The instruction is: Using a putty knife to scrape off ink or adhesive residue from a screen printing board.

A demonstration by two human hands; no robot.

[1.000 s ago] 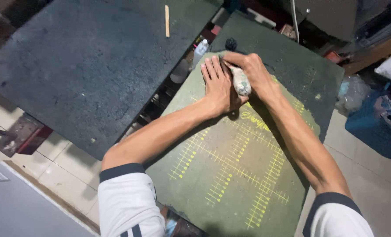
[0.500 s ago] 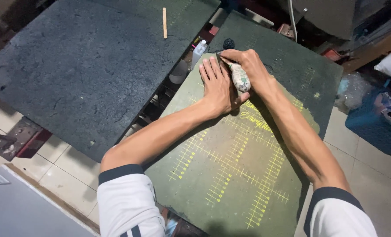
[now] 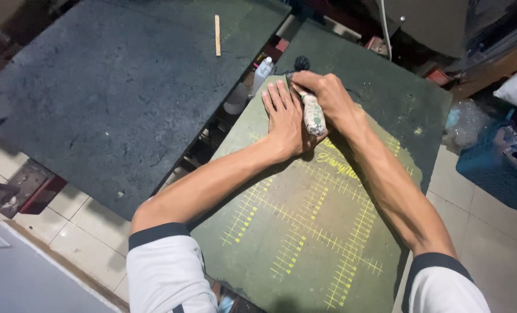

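A green sheet (image 3: pixel 305 232) with yellow ruler lines lies on a dark board (image 3: pixel 386 69) in front of me. My left hand (image 3: pixel 286 119) presses flat on the far end of the sheet, fingers together and pointing away. Beside it, my right hand (image 3: pixel 328 95) is closed around a paint-stained tool handle (image 3: pixel 313 115), whose tip is at the sheet's far edge. The tool's working end is hidden under my fingers.
A second dark board (image 3: pixel 113 87) stands to the left with a thin wooden stick (image 3: pixel 217 35) on it. A small white bottle (image 3: pixel 262 66) sits in the gap between boards. Blue bins (image 3: pixel 496 168) and bags are at the right, on a tiled floor (image 3: pixel 73 226).
Both hands have stayed at the sheet's far end; the right hand with the tool has shifted slightly toward the far left corner.
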